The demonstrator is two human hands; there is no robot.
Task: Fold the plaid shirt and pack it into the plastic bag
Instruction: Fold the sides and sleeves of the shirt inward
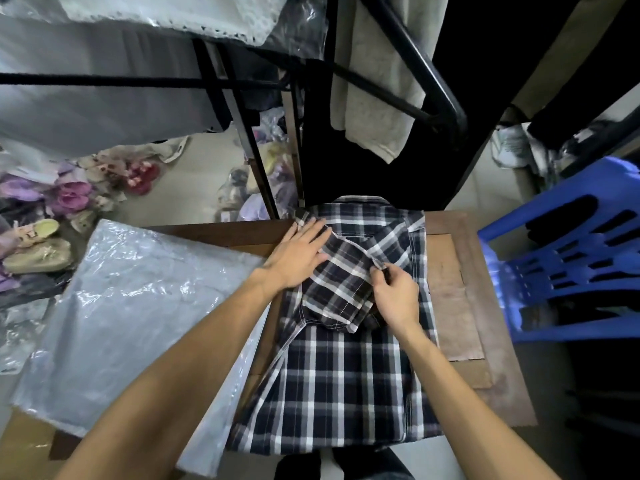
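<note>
The dark blue and white plaid shirt (346, 382) lies face down along a small wooden table (464, 306), collar at the far end. A sleeve is folded across its upper back. My left hand (299, 256) lies flat with straight fingers on the shirt's left shoulder. My right hand (393, 292) pinches the edge of the folded sleeve near its cuff. The clear plastic bag (114, 320) lies flat to the left of the shirt, partly under my left forearm.
A blue plastic chair (571, 258) stands close on the right. Black rack bars (256, 161) and hanging clothes rise just behind the table. Shoes (38, 254) and bagged goods cover the floor at the left.
</note>
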